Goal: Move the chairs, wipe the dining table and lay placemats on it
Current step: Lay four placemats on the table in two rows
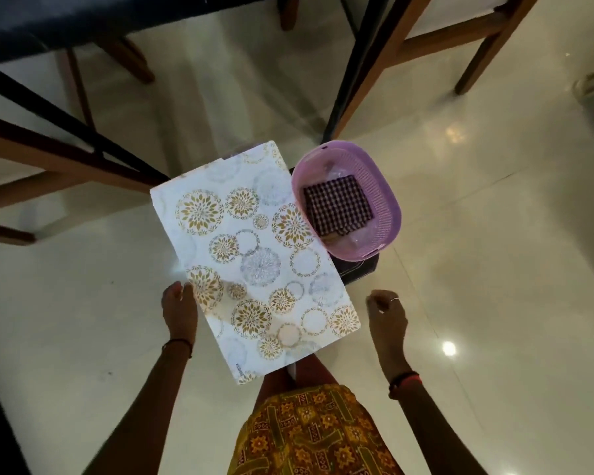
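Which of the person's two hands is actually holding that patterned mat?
The left hand, gripping the placemat at its left edge. The right hand is clear of it, fingers curled, holding nothing.

Your left hand (179,310) is at the placemat (254,255)'s left edge, near end. Right hand (386,311) is off to the mat's right, apart. Basket (384,200) is just right of the mat's far half, on a low stand (359,274), w/ a folded cloth (336,205) inside. Table (48,22) is far-left, chair (460,39) far-right.
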